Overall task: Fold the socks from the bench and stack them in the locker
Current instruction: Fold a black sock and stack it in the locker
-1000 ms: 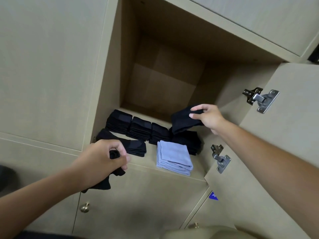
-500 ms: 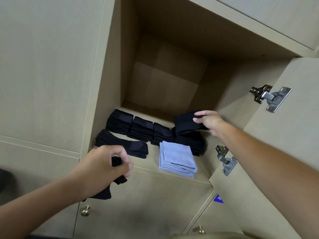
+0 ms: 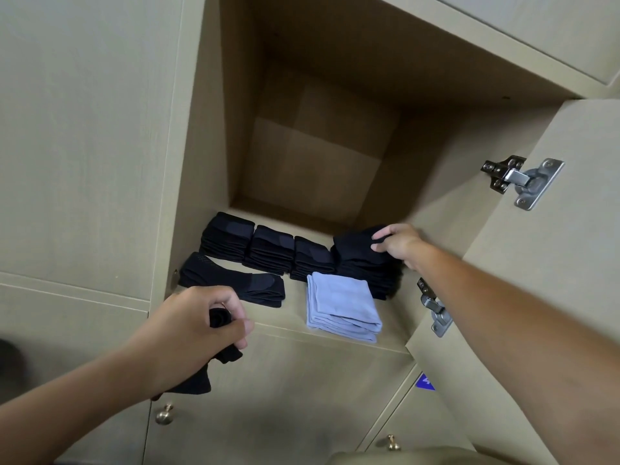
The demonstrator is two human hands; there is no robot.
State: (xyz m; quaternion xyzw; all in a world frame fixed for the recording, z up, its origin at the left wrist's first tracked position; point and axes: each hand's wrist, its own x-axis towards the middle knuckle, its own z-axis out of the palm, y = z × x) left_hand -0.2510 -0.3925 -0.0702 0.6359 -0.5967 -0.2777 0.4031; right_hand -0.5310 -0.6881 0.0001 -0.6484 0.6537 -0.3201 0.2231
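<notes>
While right hand (image 3: 397, 245) grips folded black sock (image 3: 355, 245) atop stack | left hand (image 3: 198, 327) clutches crumpled black sock (image 3: 219, 318)

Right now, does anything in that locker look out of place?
Only one thing: the long black sock bundle at the front left lies slantwise and less tightly folded than the squared black stacks behind it. The light blue stack looks neat.

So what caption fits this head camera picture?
Right hand sets a folded black sock on the locker stack; left hand grips another sock.

Black sock (image 3: 219, 357) mostly hidden — inside left hand (image 3: 198, 330) grip (lower end blurred).
</notes>
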